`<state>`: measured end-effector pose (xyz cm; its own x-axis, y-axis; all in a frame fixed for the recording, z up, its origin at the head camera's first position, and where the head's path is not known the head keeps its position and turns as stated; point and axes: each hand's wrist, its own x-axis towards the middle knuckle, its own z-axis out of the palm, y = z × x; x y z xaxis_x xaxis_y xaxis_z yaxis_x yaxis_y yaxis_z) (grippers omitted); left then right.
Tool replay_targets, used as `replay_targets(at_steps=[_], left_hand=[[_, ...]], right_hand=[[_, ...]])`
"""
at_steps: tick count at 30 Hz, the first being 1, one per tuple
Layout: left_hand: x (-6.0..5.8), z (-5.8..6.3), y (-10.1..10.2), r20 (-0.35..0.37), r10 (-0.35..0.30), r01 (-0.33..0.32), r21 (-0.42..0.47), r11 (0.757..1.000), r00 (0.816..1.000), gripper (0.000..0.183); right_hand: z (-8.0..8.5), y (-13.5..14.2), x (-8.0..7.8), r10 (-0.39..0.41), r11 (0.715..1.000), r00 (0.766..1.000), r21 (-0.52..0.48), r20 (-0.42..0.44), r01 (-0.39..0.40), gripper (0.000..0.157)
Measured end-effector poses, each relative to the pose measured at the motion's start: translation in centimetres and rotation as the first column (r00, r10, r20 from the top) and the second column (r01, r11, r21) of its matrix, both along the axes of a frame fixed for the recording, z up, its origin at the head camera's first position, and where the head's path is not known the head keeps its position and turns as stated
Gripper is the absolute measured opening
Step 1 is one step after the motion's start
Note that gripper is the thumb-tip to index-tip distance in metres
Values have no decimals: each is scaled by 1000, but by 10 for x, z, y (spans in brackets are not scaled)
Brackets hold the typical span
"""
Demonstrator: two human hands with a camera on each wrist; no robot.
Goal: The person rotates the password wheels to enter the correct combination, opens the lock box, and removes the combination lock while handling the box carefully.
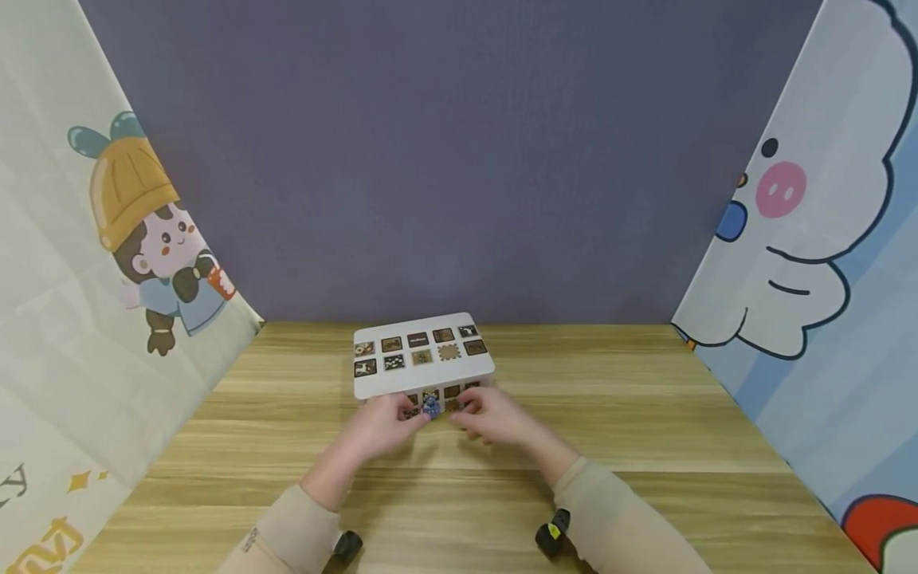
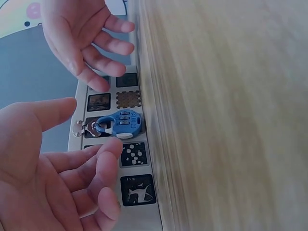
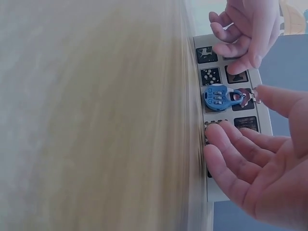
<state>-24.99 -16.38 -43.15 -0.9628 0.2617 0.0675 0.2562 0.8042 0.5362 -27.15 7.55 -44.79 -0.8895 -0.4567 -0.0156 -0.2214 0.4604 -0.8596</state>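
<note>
A white box (image 1: pixel 402 384) with small dark pictures on its lid and front stands in front of me, lid down. On its front, a blue combination padlock (image 2: pixel 127 124) with number dials hangs by its shackle from a metal clasp (image 2: pixel 79 128). My left hand (image 1: pixel 383 424) is just left of the padlock, thumb apart and fingers loosely bent, a fingertip close to the lock's lower end. Right of it is my right hand (image 1: pixel 496 416), fingers relaxed before the box front. Its thumb (image 3: pixel 274 98) overlaps the clasp in the right wrist view. Neither hand holds anything.
The box rests on a wood-grain table (image 1: pixel 610 414), toward its back edge. Behind rises a plain grey-purple wall panel (image 1: pixel 459 159). Cartoon-printed panels (image 1: pixel 43 239) flank the table on both sides. Black wrist devices (image 1: pixel 552 534) show near both sleeves.
</note>
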Motion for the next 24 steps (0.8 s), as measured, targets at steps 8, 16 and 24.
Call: replay_targets(at_steps=[8,16,24], left_hand=[[-1,-2,2,3,-12,12,-18,1000,1000,26],[-4,-4,3,-1,-14,14,-40,999,1000,25],[-4,-5,4,-16,-52,50,-83,995,999,26]], right_hand=[[-2,-6,-1,17,998,993,-61,115,-10,49],[-3,-12,-3,35,999,990,-44,135,-29,50],[-4,-17,-4,41,999,987,-18,153,-38,47]])
